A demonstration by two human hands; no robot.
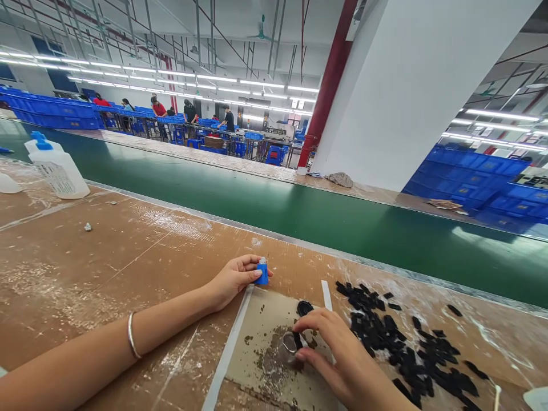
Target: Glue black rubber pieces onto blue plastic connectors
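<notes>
My left hand (233, 281) is closed around a small blue block-like part (262, 275) with a whitish, translucent tip on top. With thumb and fingertips, my right hand (342, 357) pinches a small black strip (297, 341). That strip is at the rim of a small clear cup (286, 346), and I cannot tell whether it touches the cup. The cup stands on a stained, wet-looking cardboard sheet (246, 365). Just beyond my right fingers lies a round black cap (305, 309). A loose heap of black strips (385, 334) spreads to the right of my right hand.
White tape (229, 354) edges the cardboard on the brown worktable (128, 251). Plastic bottles, one with a blue cap (62, 171), stand at far left. A green conveyor belt (240, 194) runs behind the table. Beyond are a white pillar (398, 97), blue crates (466, 177) and several people.
</notes>
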